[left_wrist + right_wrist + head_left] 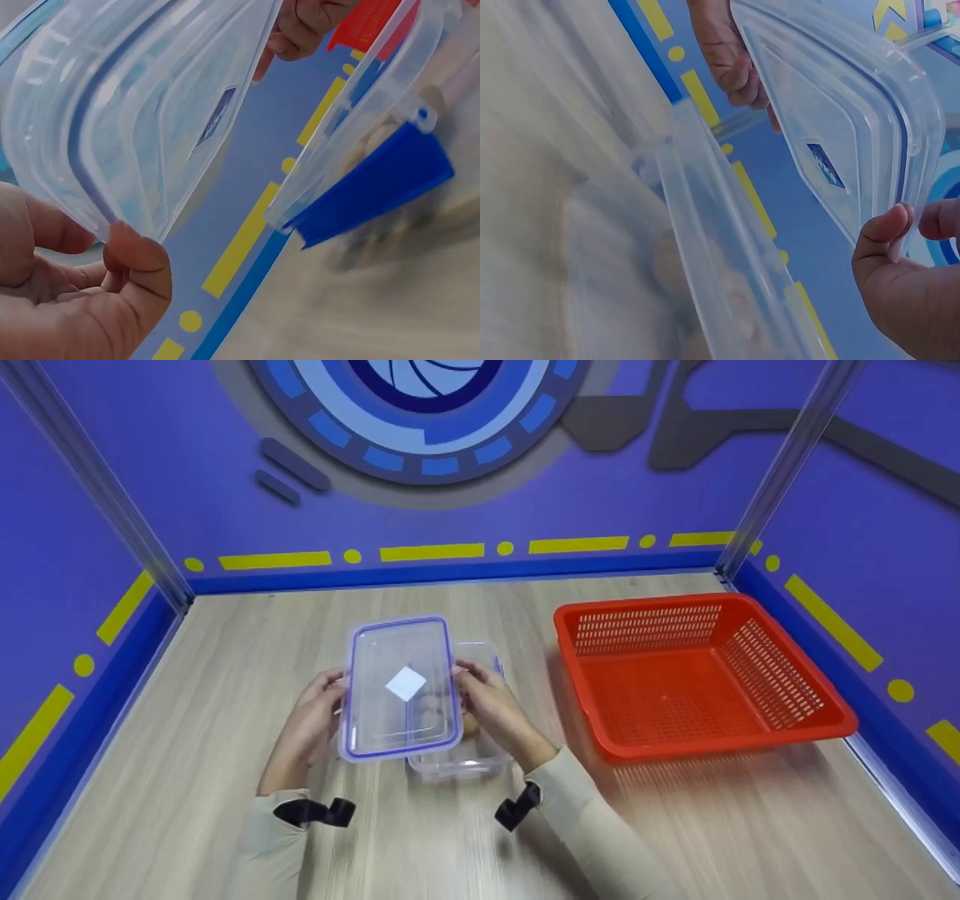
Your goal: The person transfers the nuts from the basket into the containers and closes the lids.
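Note:
Both hands hold a clear plastic lid with a blue-purple seal and a white diamond label. My left hand pinches its left edge between thumb and fingers. At the opposite edge, my right hand pinches it the same way. Below and a little to the right of the lid stands a clear plastic container, partly covered from view by lid and right hand. Inside it lie several brownish roundish items, blurred through the plastic. A blue clip sticks out from the container's side in the left wrist view.
An empty-looking red perforated basket stands on the right of the wood-grain table. Purple-blue panels with yellow marks wall the table at the back and both sides. Each wrist wears a black strap mount.

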The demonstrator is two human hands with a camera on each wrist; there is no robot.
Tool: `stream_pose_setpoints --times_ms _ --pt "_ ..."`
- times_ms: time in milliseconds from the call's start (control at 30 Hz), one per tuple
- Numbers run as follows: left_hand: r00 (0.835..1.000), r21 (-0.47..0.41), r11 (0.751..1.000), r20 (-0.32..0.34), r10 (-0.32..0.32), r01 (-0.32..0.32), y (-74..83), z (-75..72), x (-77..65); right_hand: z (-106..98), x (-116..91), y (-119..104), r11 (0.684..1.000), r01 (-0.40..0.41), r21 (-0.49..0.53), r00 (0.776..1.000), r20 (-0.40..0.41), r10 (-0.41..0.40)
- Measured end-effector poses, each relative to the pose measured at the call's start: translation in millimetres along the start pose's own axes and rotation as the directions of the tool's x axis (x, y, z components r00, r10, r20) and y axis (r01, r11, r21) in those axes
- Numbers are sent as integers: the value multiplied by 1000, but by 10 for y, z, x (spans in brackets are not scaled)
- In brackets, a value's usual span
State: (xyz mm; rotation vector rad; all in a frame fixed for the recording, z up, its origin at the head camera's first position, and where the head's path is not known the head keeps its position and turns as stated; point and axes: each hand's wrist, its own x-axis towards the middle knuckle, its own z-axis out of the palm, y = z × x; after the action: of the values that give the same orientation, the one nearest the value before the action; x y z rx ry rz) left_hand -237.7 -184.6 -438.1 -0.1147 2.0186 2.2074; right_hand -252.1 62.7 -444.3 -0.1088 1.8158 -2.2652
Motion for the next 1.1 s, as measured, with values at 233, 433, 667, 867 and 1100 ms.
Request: stream_pose_setpoints --times_ms 233,433,667,867,1100 --pt "1000 -30 999 4 27 -27 -114 320 98 -327 -33 -12 999 4 -46 997 -81 -8" --pt "999 -16 999 -24 36 -37 -174 547 169 -479 -51 1 1000 19 -11 983 -181 -21" --pt "995 10 1000 -94 22 -21 -193 655 206 -590 -49 37 998 58 2 977 -205 -57" --pt "991 3 999 -123 52 -52 -216 677 213 -637 -55 12 996 88 6 973 -214 -84" --pt "976 -44 989 -173 132 -142 -172 688 208 -635 -49 -30 995 98 15 966 -244 -91"
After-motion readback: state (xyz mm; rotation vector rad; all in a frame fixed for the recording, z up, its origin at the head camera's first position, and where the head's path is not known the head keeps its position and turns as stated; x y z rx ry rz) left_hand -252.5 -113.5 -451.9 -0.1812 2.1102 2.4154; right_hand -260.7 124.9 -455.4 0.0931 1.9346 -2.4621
